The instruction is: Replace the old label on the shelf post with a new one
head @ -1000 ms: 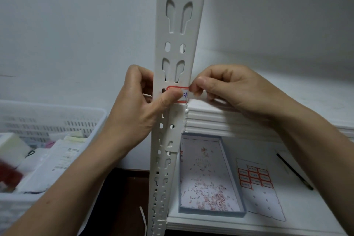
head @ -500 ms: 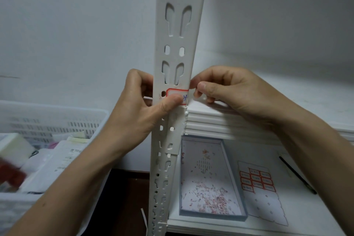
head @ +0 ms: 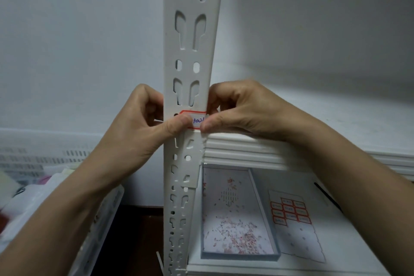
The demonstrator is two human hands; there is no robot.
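Label (head: 197,120) sits on the post (head: 190,56) just above the shelf (head: 246,150) edge — left hand (head: 134,132) thumb presses its left half, right hand (head: 242,112) pinches its right edge at the post's corner. Below, tray (head: 264,213) and label sheet (head: 293,226) lie close together; basket (head: 67,157) stands left of the post.

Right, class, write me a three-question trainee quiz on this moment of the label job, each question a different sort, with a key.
1. True or false: the label has a blue border.
2. Which thumb presses the label's left end onto the shelf post? A) left hand B) right hand
3. Fill in: the sheet of spare labels lies to the ___ of the shallow tray.

Key: 1 false, the border is red; 2 A; 3 right.
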